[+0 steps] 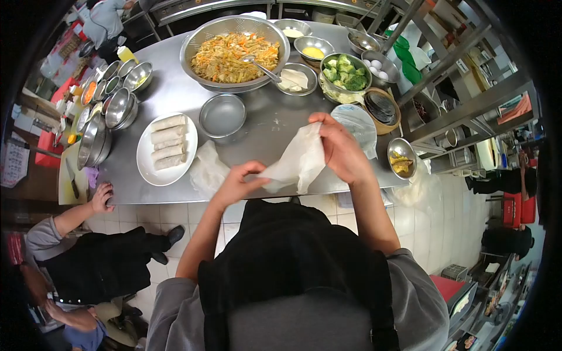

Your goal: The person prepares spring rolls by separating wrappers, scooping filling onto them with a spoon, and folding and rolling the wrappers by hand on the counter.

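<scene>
A thin white spring roll wrapper (301,157) hangs stretched above the front of the steel table. My right hand (344,151) pinches its raised upper corner, and my left hand (239,184) pinches the lower left end. Beside my left hand lies a crumpled translucent sheet (209,168), perhaps plastic. Several rolled spring rolls (168,136) rest in a row on a white oval plate (146,169) to the left. Beyond my hands stands a shallow metal bowl (223,115). Just right of my right hand is a plastic-covered round plate (358,126).
A large colander (193,77) of shredded vegetable filling (234,55) with a spoon (261,68) stands at the back. Bowls of broccoli (346,73), eggs (374,69) and yellow liquid (313,52) sit right. Metal bowls (120,107) crowd the left. A co-worker's hand (102,198) touches the table edge.
</scene>
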Demonstrator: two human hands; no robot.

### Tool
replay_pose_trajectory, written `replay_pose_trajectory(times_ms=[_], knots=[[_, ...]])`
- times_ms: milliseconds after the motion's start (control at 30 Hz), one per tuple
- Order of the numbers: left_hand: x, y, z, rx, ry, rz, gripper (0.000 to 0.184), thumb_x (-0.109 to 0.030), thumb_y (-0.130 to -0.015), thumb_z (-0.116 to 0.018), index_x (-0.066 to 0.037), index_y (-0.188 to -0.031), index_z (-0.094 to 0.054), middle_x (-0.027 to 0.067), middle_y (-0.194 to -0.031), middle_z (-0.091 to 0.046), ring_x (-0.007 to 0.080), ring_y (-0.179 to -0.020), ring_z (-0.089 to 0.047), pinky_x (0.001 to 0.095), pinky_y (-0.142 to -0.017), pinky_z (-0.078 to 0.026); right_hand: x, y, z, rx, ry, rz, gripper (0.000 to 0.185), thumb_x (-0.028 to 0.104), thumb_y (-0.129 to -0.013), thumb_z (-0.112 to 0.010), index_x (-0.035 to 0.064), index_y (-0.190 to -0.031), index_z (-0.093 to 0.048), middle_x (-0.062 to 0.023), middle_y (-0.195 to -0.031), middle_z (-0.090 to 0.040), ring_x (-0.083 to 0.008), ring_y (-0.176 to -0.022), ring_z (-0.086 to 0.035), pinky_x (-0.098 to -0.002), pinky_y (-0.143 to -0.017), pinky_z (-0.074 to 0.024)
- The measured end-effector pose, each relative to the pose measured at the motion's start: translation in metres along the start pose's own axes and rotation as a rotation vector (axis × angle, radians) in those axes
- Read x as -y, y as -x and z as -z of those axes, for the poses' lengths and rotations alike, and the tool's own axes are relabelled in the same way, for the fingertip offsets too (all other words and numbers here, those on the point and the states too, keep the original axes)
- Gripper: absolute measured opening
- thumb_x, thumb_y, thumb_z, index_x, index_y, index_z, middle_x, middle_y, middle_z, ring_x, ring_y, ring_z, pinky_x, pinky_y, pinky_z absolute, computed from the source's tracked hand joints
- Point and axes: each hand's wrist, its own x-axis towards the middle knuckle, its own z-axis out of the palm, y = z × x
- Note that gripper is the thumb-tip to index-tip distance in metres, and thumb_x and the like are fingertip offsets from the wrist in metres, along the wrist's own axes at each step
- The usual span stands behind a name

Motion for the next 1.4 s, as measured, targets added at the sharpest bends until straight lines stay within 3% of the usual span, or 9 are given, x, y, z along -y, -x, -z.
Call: replay_pose_trajectory(times_ms=[233,333,433,600,833,1033,1233,1333,1400], knots=[[0.01,-0.053,0.035,-0.463,-0.191,0.15,0.027,-0.027,-0.098,-0.063,0.0,-0.103,-0.067,0.0082,-0.095,-0.069,0.0178,-0.087,-0.064,0.0309,-0.082,-0.05,-0.095,-0.015,0.104,-0.463,0.985,0.071,0.025,0.009,-0.092,-0.062,0.0071,-0.116,-0.057,-0.0095,-0.1,-0.064,-0.0235,-0.089,-0.066,-0.0352,-0.079,-0.0536],[0.04,-0.055,0.02,-0.652,-0.873,-0.216,0.029,-0.025,-0.096,-0.064,-0.001,-0.113,-0.064,0.016,-0.104,-0.068,0.0315,-0.092,-0.065,0.0389,-0.084,-0.051,-0.13,-0.007,0.12,-0.516,1.303,0.185,0.033,0.007,-0.086,-0.07,0.0053,-0.116,-0.056,-0.0158,-0.104,-0.064,-0.0331,-0.089,-0.066,-0.0422,-0.079,-0.0533],[0.037,-0.031,0.002,-0.423,-0.916,-0.049,0.035,-0.022,-0.092,-0.066,-0.003,-0.121,-0.061,0.0197,-0.117,-0.063,0.0409,-0.103,-0.06,0.046,-0.09,-0.049,-0.131,0.004,0.104,-0.494,1.5,0.282,0.042,0.007,-0.08,-0.075,0.0077,-0.119,-0.057,-0.0136,-0.116,-0.061,-0.035,-0.103,-0.06,-0.0466,-0.087,-0.049],[0.085,-0.042,0.002,-0.323,-1.024,-0.164,0.043,-0.02,-0.087,-0.07,-0.008,-0.126,-0.059,0.0147,-0.134,-0.057,0.036,-0.121,-0.053,0.0449,-0.1,-0.044,-0.127,-0.016,0.095,-0.116,1.787,0.438,0.042,0.015,-0.081,-0.074,0.0131,-0.12,-0.061,-0.0056,-0.125,-0.058,-0.0301,-0.119,-0.051,-0.0431,-0.097,-0.0412],[0.069,-0.08,-0.009,0.008,-1.004,-0.293,0.059,-0.026,-0.08,-0.077,-0.01,-0.133,-0.056,0.0105,-0.142,-0.049,0.0327,-0.131,-0.045,0.0465,-0.11,-0.038,-0.141,-0.04,0.102,-0.095,1.822,0.42,0.019,0.023,-0.083,-0.071,0.0158,-0.1,-0.069,-0.0032,-0.108,-0.065,-0.0254,-0.109,-0.056,-0.0412,-0.088,-0.0422],[0.088,-0.067,-0.008,-0.391,-1.02,0.021,0.076,-0.033,-0.072,-0.084,-0.007,-0.136,-0.053,0.0176,-0.134,-0.052,0.0376,-0.123,-0.049,0.0483,-0.101,-0.042,-0.117,-0.067,0.112,-0.386,1.369,0.395,0.016,0.022,-0.085,-0.071,0.0074,-0.09,-0.068,-0.0127,-0.085,-0.069,-0.0335,-0.082,-0.066,-0.0445,-0.076,-0.0489],[0.092,-0.054,-0.018,-0.589,-0.96,0.364,0.057,-0.03,-0.077,-0.082,-0.007,-0.122,-0.055,0.0145,-0.115,-0.06,0.0351,-0.114,-0.055,0.0462,-0.094,-0.045,-0.11,-0.086,0.132,-0.492,1.42,0.326,0.012,0.015,-0.083,-0.072,0.0048,-0.089,-0.07,-0.0163,-0.088,-0.07,-0.0373,-0.082,-0.067,-0.0456,-0.072,-0.0522],[0.107,-0.052,-0.005,-0.537,-0.743,0.443,0.044,-0.027,-0.081,-0.079,-0.006,-0.112,-0.055,0.0143,-0.098,-0.065,0.0359,-0.103,-0.061,0.0442,-0.087,-0.049,-0.112,-0.088,0.131,-0.525,1.412,0.369,0.011,0.014,-0.083,-0.072,0.0043,-0.089,-0.071,-0.0176,-0.088,-0.07,-0.0372,-0.081,-0.067,-0.0449,-0.072,-0.0525],[0.111,-0.055,0.009,-0.613,-0.818,0.196,0.043,-0.023,-0.082,-0.078,-0.005,-0.114,-0.056,0.0174,-0.09,-0.066,0.0379,-0.091,-0.064,0.0452,-0.079,-0.05,-0.106,-0.092,0.13,-0.575,1.416,0.439,0.012,0.014,-0.084,-0.071,0.0031,-0.089,-0.072,-0.0184,-0.085,-0.07,-0.0352,-0.079,-0.068,-0.0434,-0.07,-0.0527]])
